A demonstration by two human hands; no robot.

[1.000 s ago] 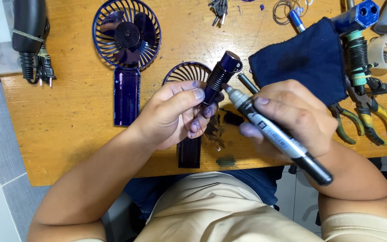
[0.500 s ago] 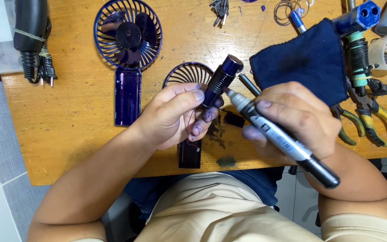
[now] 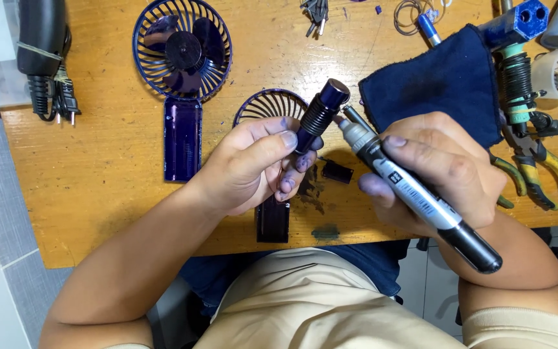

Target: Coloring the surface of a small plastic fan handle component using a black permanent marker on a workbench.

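My left hand [image 3: 253,165] grips a small dark blue cylinder with a ribbed body [image 3: 321,113], tilted up to the right. My right hand [image 3: 437,171] holds a thick marker pen [image 3: 414,194] with a grey body and black rear end; its tip touches the cylinder's side just below its top. My fingertips carry blue ink stains. Under my hands lies a dark blue fan half-shell [image 3: 272,110] with a round grille and a flat handle. A small black cap [image 3: 337,171] rests on the wooden table [image 3: 98,161] between my hands.
A second blue fan shell with blades [image 3: 182,58] lies at the upper left. A black device with a coiled cord [image 3: 43,52] sits at the far left. A dark blue cloth [image 3: 444,87], pliers [image 3: 537,161], a blue tool [image 3: 518,22] and several small parts fill the right side.
Both hands hold almost still. The marker tip has shifted very slightly along the cylinder.
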